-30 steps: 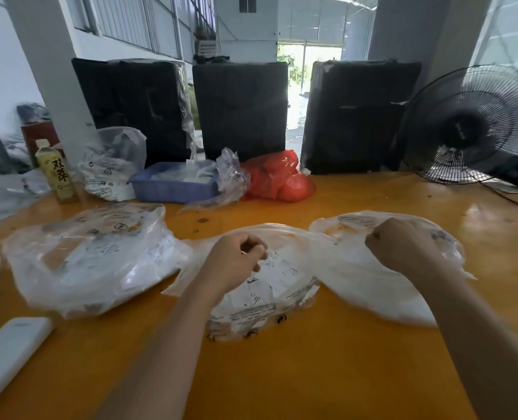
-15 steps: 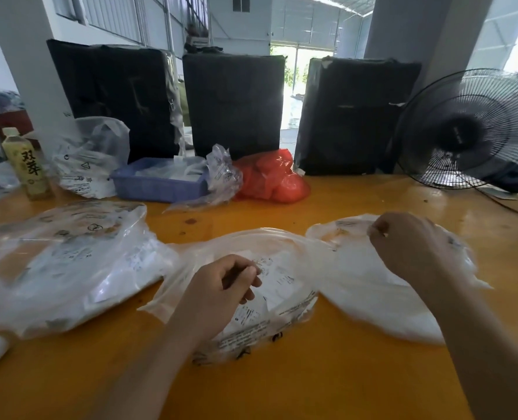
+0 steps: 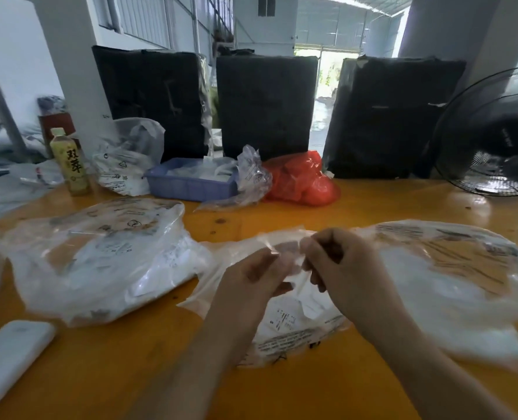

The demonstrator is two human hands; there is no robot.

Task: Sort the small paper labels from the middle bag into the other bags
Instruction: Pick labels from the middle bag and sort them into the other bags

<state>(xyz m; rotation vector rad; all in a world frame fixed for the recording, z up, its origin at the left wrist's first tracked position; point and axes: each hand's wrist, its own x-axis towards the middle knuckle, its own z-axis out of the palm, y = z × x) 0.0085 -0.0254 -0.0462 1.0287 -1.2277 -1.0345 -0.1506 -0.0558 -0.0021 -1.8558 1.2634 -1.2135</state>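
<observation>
Three clear plastic bags lie in a row on the orange table [image 3: 327, 389]. The middle bag [image 3: 294, 328] holds small white paper labels with print. My left hand [image 3: 251, 283] and my right hand [image 3: 339, 268] meet above it, and both pinch the thin plastic at the bag's upper edge. The left bag [image 3: 100, 259] is bulky with white contents. The right bag [image 3: 451, 280] lies flatter and is blurred. Whether either hand also holds a label is hidden by the fingers.
A blue tray [image 3: 188, 184], a red bag [image 3: 303, 183], more clear bags and a green drink bottle [image 3: 71, 165] stand at the back. Three black wrapped bundles [image 3: 267, 107] rise behind them. A fan [image 3: 500, 137] is at the right, a white device [image 3: 12, 356] at the left front.
My right hand came off the right bag and moved left to the middle bag. My left hand rose to meet it, and both now pinch that bag's plastic.
</observation>
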